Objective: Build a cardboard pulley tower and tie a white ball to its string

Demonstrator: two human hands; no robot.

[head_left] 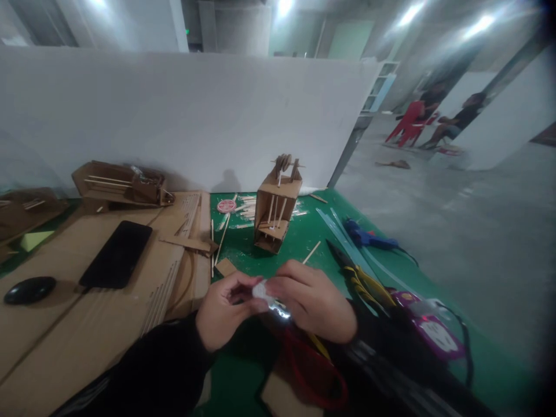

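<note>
My left hand (223,310) and my right hand (315,301) come together over the near part of the green table. Both pinch a small whitish piece (260,291) between thumb and fingers; its exact kind does not show. A shiny strip (280,313) glints just below my right fingers, and I cannot tell what it belongs to. Under my right wrist lies a red handle loop (339,388), partly hidden. Just beyond the hands stands a tall cardboard model (278,188) with thin wooden sticks inside and round discs on top.
Yellow-handled pliers (369,289), a blue glue gun (369,236) and a purple box (438,339) lie to the right. Wooden sticks (247,208) are scattered behind. Left, a cardboard sheet (56,324) carries a phone (117,255) and a mouse (29,289). A white partition (182,116) rises behind.
</note>
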